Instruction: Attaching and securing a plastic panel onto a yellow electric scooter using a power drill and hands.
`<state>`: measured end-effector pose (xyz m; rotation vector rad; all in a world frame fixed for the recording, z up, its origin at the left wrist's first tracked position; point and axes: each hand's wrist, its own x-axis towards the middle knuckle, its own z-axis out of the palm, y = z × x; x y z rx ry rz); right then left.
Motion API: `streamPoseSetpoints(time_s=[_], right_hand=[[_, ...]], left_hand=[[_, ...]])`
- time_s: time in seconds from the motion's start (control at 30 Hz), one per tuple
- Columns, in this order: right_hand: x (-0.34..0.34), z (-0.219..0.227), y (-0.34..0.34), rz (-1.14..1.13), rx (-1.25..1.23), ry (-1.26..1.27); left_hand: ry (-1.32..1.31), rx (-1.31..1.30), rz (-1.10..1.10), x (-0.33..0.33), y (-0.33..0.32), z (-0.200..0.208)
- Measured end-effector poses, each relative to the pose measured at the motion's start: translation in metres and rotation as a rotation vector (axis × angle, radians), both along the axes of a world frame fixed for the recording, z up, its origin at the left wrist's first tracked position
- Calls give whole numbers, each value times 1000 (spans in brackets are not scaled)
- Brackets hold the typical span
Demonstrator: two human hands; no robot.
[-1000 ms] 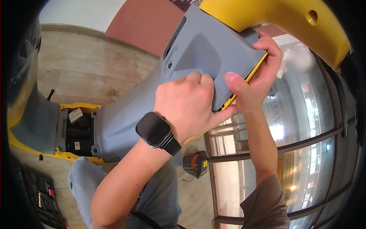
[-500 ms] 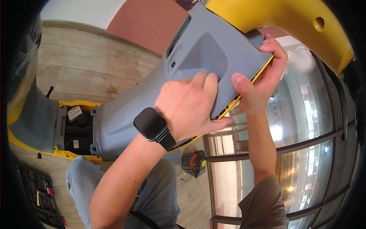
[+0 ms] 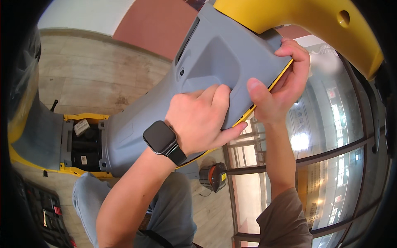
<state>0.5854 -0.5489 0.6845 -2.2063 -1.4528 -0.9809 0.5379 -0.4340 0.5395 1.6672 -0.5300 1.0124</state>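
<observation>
A grey inner panel (image 3: pixel 155 118) with a moulded storage pocket (image 3: pixel 215 58) belongs to a yellow-and-grey scooter. My left hand (image 3: pixel 198 118), with a black watch on the wrist, grips the panel's near side: the bent fingers hook into the pocket and the thumb lies by the outer edge. My right hand (image 3: pixel 285 91) is closed around the panel's right-hand edge, thumb on the grey face and fingers round the far corner. A yellow strip (image 3: pixel 249 111) runs along that edge, with small dark gaps in the seam between the hands.
A curved yellow body part (image 3: pixel 285 16) arches over the top right. At left, an open floorboard compartment (image 3: pixel 86 144) holds black parts and a white label. An orange-and-black device (image 3: pixel 214 177) stands near a glass door (image 3: pixel 331 120). A black tool case (image 3: pixel 43 206) lies lower left.
The panel and both hands sit slightly further left in view. Dark gaps along the yellow edge look narrower than before. Both hands keep their grip.
</observation>
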Motion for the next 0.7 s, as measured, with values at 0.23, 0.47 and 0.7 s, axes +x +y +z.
streamPoseSetpoints(time_s=[0.23, 0.47, 0.7], right_hand=[[0, -2, -2, -35, 66, 56], [-2, 19, 4, 129, -342, -407], [-8, 25, 19, 116, -657, -455]], left_hand=[[26, -44, 22, -2, -4, 1], [4, -41, 58, -1, -5, -1], [83, -67, 22, -2, -7, -1]])
